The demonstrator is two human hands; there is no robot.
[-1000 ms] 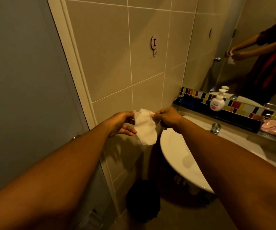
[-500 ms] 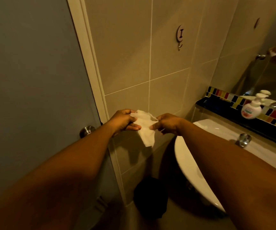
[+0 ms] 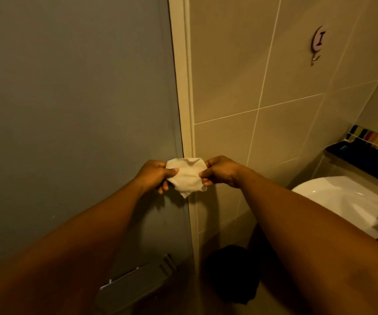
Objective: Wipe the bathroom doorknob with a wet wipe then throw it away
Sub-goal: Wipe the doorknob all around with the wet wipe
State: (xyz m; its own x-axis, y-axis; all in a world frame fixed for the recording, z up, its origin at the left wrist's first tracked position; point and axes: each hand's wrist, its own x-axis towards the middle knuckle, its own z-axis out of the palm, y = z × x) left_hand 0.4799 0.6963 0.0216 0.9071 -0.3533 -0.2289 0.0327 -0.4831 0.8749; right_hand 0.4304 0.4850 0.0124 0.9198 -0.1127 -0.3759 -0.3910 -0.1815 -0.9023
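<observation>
A white wet wipe [image 3: 186, 176] is stretched between my two hands in front of the edge of the grey door [image 3: 74, 105]. My left hand [image 3: 155, 176] pinches its left side and my right hand [image 3: 219, 172] pinches its right side. Both hands are at about the height where the doorknob was seen earlier. The doorknob itself is hidden behind my left hand and forearm. A dark bin [image 3: 231, 272] stands on the floor below, between the door frame and the sink.
A pale door frame [image 3: 182, 87] runs down beside the beige tiled wall [image 3: 263, 76]. A wall hook [image 3: 317, 44] hangs at the upper right. A white sink [image 3: 347, 201] juts in at the right, under a dark shelf with coloured tiles [image 3: 374, 142]. A vent grille [image 3: 135, 285] sits low on the door.
The view has swung left, toward the door. My hands have moved left with the wipe and spread it wider. The doorknob, visible half a second ago, is now hidden.
</observation>
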